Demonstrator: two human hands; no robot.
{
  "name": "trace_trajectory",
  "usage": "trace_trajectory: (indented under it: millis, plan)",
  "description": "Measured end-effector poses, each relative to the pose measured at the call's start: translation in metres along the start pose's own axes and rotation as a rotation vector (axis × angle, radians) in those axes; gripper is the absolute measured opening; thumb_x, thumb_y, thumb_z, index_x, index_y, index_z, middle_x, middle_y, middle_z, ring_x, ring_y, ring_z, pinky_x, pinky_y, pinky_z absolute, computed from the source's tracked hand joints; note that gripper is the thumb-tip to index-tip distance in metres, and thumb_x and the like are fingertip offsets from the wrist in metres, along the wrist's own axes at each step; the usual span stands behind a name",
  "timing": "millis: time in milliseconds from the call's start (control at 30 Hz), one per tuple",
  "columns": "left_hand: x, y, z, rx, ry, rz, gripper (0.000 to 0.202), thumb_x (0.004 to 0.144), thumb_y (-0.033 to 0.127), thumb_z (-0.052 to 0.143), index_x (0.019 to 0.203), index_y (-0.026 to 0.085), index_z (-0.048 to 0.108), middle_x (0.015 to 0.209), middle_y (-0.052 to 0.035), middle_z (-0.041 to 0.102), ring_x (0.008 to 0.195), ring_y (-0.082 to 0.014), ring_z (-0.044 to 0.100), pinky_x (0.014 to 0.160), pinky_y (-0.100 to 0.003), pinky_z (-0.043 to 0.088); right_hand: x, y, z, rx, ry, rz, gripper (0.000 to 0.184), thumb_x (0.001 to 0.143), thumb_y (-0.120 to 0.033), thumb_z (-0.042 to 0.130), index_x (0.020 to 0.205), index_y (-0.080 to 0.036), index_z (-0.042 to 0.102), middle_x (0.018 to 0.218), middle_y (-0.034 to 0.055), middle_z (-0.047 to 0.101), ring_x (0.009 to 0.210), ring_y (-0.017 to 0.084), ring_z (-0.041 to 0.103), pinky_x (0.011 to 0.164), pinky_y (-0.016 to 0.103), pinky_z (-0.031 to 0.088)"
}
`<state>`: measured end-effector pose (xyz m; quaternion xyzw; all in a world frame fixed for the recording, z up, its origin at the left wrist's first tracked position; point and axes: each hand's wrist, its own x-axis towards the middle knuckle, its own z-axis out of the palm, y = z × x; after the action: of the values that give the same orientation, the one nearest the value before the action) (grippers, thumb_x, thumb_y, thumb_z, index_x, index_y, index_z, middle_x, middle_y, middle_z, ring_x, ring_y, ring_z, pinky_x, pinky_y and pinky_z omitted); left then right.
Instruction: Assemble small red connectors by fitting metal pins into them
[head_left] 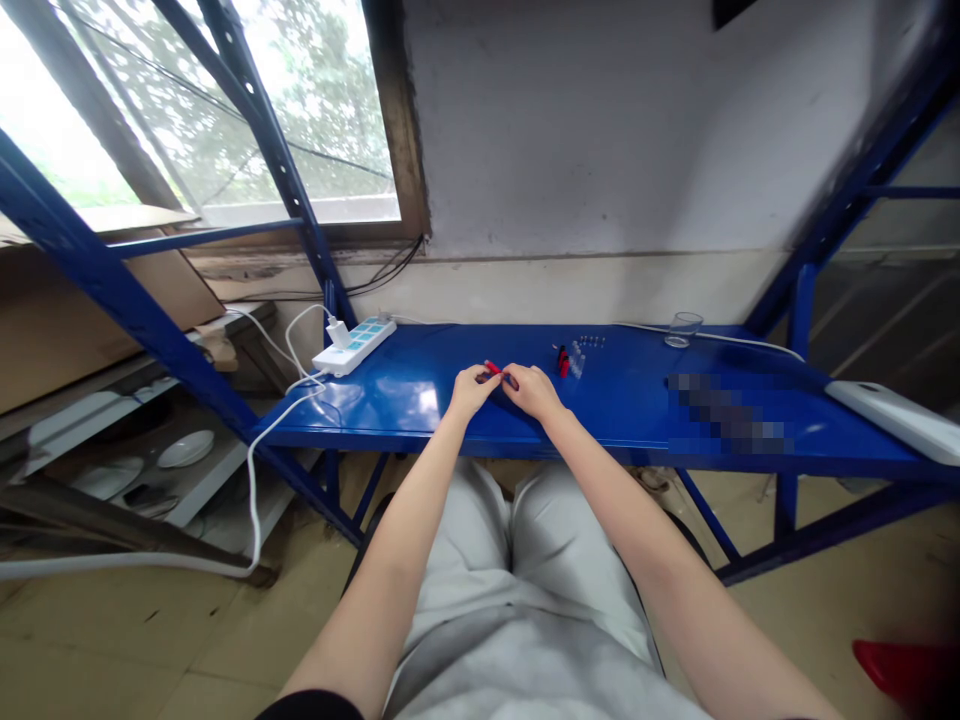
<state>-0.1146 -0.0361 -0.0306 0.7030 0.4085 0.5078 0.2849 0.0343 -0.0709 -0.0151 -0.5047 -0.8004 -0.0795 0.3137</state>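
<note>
Above the blue tabletop (pixel 397 400), near its front edge, both my hands meet. My left hand (pixel 468 391) is closed, thumb and fingers pinching a small, slim red piece (pixel 493 368) whose exact kind I cannot make out. The fingers of my right hand (pixel 534 391) close on the same piece's right end, partly hiding it. To the right of my hands are several small red and black pieces (pixel 563 362). Close beside them stand several small clear tube-like pieces (pixel 577 360). Behind these, tiny clear pieces (pixel 592 341) lie in rows.
A white power strip (pixel 354 346) with a plugged-in adapter lies at the left; its cable hangs over the edge. At the back right stands a clear glass (pixel 683 330). A blurred dark object (pixel 724 410) and a white flat item (pixel 896 418) lie to the right. Blue posts frame both sides.
</note>
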Motion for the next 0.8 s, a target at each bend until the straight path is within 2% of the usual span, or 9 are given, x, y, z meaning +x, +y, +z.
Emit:
trace_trajectory:
  millis: [200, 400, 500, 600, 700, 800]
  plan:
    - [0.001, 0.002, -0.003, 0.059, 0.097, -0.038, 0.023, 0.071, 0.034, 0.060, 0.076, 0.013, 0.065, 0.069, -0.0038, 0.064, 0.061, -0.0125, 0.056, 0.060, -0.024, 0.043, 0.000, 0.000, 0.000, 0.033, -0.074, 0.000, 0.027, 0.083, -0.023, 0.048, 0.109, -0.018, 0.056, 0.079, 0.0036, 0.066, 0.070, 0.015, 0.059, 0.065, 0.026, 0.035]
    - [0.007, -0.002, -0.003, 0.140, 0.209, -0.186, 0.023, 0.073, 0.036, 0.057, 0.071, 0.014, 0.061, 0.070, -0.0039, 0.064, 0.062, -0.0126, 0.057, 0.061, -0.023, 0.043, -0.001, 0.001, 0.001, 0.034, -0.091, 0.031, 0.027, 0.085, -0.021, 0.043, 0.107, -0.018, 0.058, 0.087, 0.0052, 0.067, 0.072, 0.015, 0.060, 0.064, 0.025, 0.039]
    - [0.016, -0.005, -0.009, 0.328, 0.190, -0.204, 0.021, 0.076, 0.036, 0.055, 0.072, 0.015, 0.060, 0.073, -0.0051, 0.065, 0.069, -0.0148, 0.059, 0.066, -0.025, 0.044, -0.001, 0.001, 0.001, 0.031, -0.105, 0.042, 0.027, 0.085, -0.021, 0.043, 0.106, -0.019, 0.059, 0.089, 0.0054, 0.067, 0.072, 0.016, 0.060, 0.064, 0.025, 0.040]
    - [0.026, -0.006, -0.024, 0.604, 0.159, -0.191, 0.018, 0.078, 0.032, 0.052, 0.077, 0.017, 0.061, 0.083, -0.0075, 0.066, 0.079, -0.0181, 0.060, 0.070, -0.027, 0.044, -0.001, 0.001, 0.000, 0.030, -0.121, 0.052, 0.026, 0.085, -0.021, 0.042, 0.106, -0.019, 0.059, 0.090, 0.0057, 0.066, 0.074, 0.016, 0.060, 0.064, 0.025, 0.040]
    - [0.033, -0.009, -0.042, 0.798, 0.113, -0.260, 0.018, 0.079, 0.032, 0.050, 0.080, 0.018, 0.062, 0.088, -0.0099, 0.065, 0.086, -0.0214, 0.060, 0.072, -0.029, 0.044, -0.001, 0.001, -0.001, 0.038, -0.128, 0.064, 0.026, 0.085, -0.021, 0.042, 0.104, -0.019, 0.060, 0.091, 0.0056, 0.066, 0.075, 0.015, 0.060, 0.064, 0.025, 0.040]
    - [0.037, -0.013, -0.056, 0.859, 0.061, -0.360, 0.019, 0.079, 0.032, 0.050, 0.082, 0.018, 0.063, 0.089, -0.0108, 0.065, 0.090, -0.0231, 0.060, 0.074, -0.030, 0.045, -0.001, 0.000, -0.002, 0.044, -0.135, 0.073, 0.026, 0.086, -0.021, 0.041, 0.104, -0.019, 0.060, 0.091, 0.0052, 0.066, 0.075, 0.015, 0.060, 0.064, 0.025, 0.040]
